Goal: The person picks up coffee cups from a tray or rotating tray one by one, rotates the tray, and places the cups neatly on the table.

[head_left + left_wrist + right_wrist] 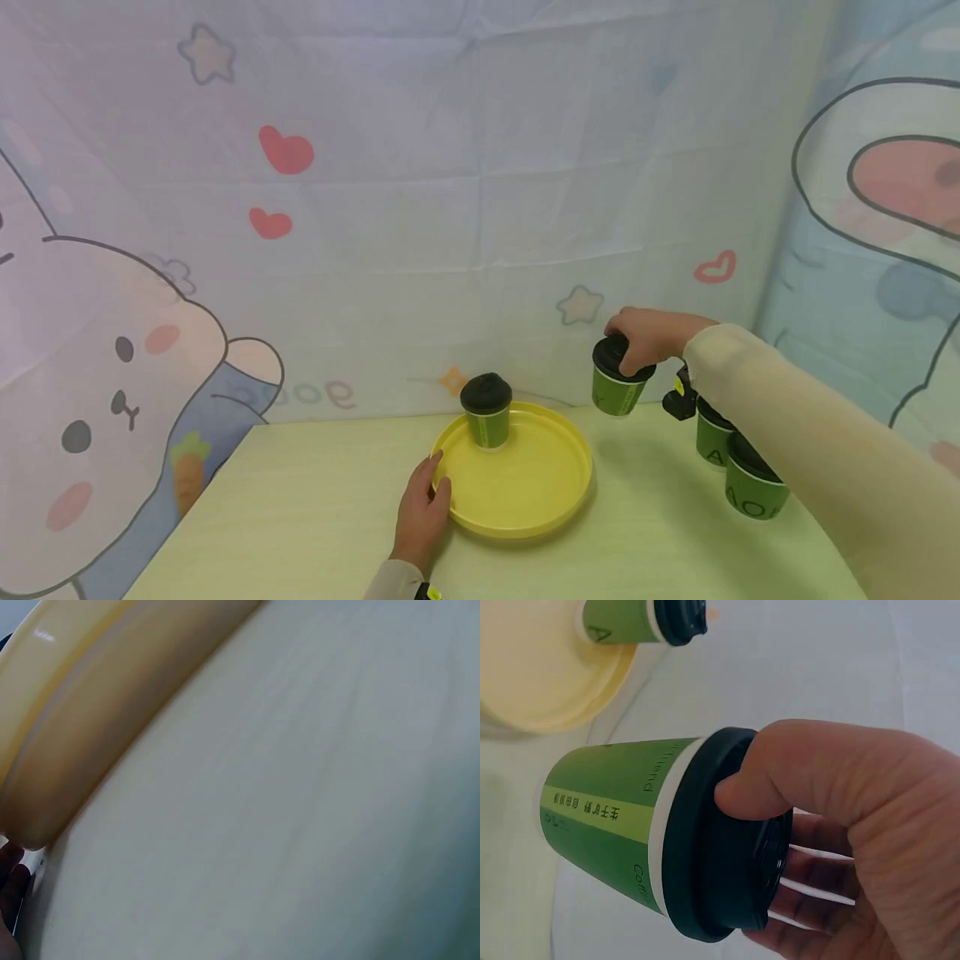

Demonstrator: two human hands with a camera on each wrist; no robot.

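My right hand (651, 335) grips a green paper coffee cup (617, 392) by its black lid, thumb on the near side and fingers round the far side. In the head view this cup is in the air, right of the round yellow tray (517, 492). The right wrist view shows the held cup (615, 817) with a light green printed band. A second lidded cup (489, 425) stands upright on the tray's back left part. My left hand (422, 517) touches the tray's left rim, fingers along the edge; the left wrist view catches the tray's side wall (97, 727).
Two more green lidded cups, a farther cup (712, 442) and a nearer cup (756, 492), stand at the table's right, partly behind my right forearm. A printed cloth (420, 208) hangs behind the pale table (300, 500).
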